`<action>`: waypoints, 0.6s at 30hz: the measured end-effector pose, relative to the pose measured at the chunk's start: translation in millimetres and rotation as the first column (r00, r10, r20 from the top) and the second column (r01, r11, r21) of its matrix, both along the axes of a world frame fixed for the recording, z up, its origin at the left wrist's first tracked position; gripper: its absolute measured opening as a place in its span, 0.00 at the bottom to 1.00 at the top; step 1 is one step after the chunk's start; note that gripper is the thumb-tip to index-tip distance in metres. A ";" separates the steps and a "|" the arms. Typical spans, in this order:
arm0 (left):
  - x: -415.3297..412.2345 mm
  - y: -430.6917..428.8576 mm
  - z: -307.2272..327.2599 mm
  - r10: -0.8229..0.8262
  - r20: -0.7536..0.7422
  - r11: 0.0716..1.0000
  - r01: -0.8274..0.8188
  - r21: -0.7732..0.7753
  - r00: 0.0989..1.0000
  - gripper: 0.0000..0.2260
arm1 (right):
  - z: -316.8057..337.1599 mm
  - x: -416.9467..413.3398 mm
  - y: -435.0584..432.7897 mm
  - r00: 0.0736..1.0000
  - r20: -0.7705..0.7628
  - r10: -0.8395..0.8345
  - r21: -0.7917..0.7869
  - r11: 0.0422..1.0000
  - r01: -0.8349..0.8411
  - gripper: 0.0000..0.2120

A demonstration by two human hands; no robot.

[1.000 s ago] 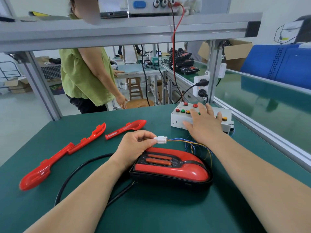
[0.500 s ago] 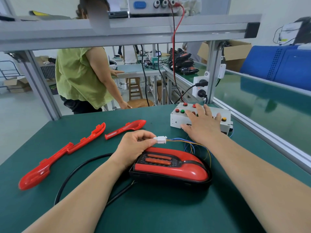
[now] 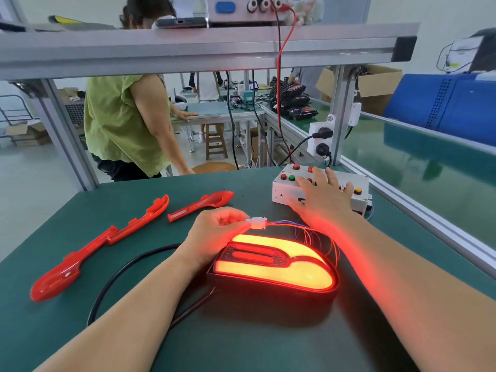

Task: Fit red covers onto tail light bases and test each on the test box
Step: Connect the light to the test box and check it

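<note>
A tail light point(image 3: 276, 267) with its red cover on a black base lies on the green table and glows bright orange-red. My left hand point(image 3: 214, 232) pinches the white connector point(image 3: 257, 223) just behind the light; thin coloured wires run from it toward the test box. My right hand point(image 3: 322, 197) lies flat on the white test box point(image 3: 281, 193), fingers spread over its red, green and yellow buttons. Two loose red covers lie to the left: a long one point(image 3: 102, 242) and a shorter one point(image 3: 201, 205).
A black cable point(image 3: 128, 277) loops on the table by my left forearm. A person in a green top point(image 3: 123, 119) stands beyond the far table edge. An aluminium frame post and socket strip point(image 3: 320, 142) rise behind the test box; a rail runs along the right.
The tail light has lit up, casting red light on both hands. My right hand slid slightly over the test box buttons. The person behind has shifted a little.
</note>
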State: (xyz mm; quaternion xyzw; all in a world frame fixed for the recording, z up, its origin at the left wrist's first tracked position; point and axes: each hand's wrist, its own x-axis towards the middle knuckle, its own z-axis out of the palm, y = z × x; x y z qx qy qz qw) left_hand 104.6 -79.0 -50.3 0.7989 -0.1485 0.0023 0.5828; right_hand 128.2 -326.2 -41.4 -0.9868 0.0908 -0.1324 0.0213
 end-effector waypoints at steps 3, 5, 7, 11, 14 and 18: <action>1.0 -0.5 -0.3 0.000 0.004 1.000 0.000 -0.007 1.000 0.12 | 1.2 0.7 0.1 1.000 -0.008 -0.002 0.010 1.000 0.002 0.29; 1.2 -0.6 -0.7 -0.008 0.002 1.000 0.008 -0.015 1.000 0.11 | 0.1 0.3 -0.6 1.000 -0.003 -0.002 0.000 1.000 0.002 0.30; 1.5 -0.8 -1.0 -0.007 0.004 1.000 0.007 -0.018 1.000 0.10 | -1.5 0.4 -1.4 1.000 0.003 -0.003 -0.008 1.000 0.003 0.30; 2.4 -0.2 -2.7 -0.034 0.008 0.999 0.034 -0.037 0.999 0.10 | -1.3 2.8 -3.5 1.000 -0.012 -0.002 -0.012 1.000 0.002 0.30; 2.5 0.2 -3.5 -0.056 0.012 0.997 0.057 -0.059 0.998 0.11 | -1.4 4.7 -4.9 1.000 -0.022 -0.003 -0.017 1.000 0.003 0.30; 2.5 0.1 -3.2 -0.060 0.012 0.996 0.060 -0.062 0.998 0.11 | -2.7 5.7 -5.9 1.000 -0.019 -0.008 -0.034 0.999 0.007 0.31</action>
